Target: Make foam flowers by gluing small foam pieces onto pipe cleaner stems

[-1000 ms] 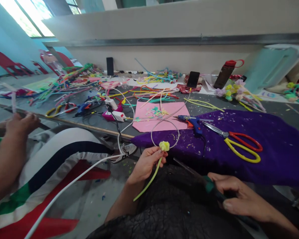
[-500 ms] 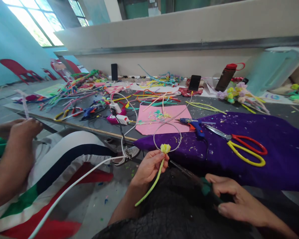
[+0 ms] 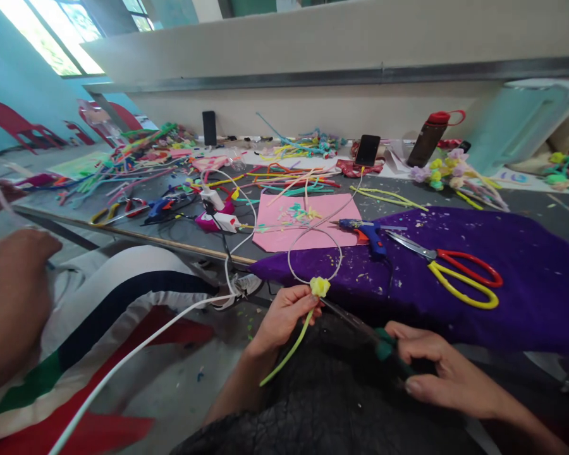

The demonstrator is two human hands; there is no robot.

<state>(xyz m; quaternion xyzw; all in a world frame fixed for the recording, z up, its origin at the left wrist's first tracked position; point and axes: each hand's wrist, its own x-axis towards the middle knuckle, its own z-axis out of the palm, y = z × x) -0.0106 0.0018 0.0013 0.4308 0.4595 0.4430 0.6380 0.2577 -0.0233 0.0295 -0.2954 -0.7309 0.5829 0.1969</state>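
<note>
Hands at bench's near edge: my left hand [image 3: 284,314] pinches a yellow-green flower stem [image 3: 298,328]; my right hand [image 3: 436,373] grips dark scissors [image 3: 360,325].

Your right hand [image 3: 436,373] covers the scissors' [image 3: 360,325] handles. The co-worker's arm [image 3: 9,303] is cut off at the left edge.

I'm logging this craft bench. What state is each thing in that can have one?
Left hand: pinching yellow-green pipe-cleaner flower, upright.
Right hand: gripping green-handled scissors, tips at the flower.
Red-and-yellow-handled scissors: lying on purple cloth.
Blue glue gun: lying down.
Dark bottle with red cap: capped, upright.
</note>
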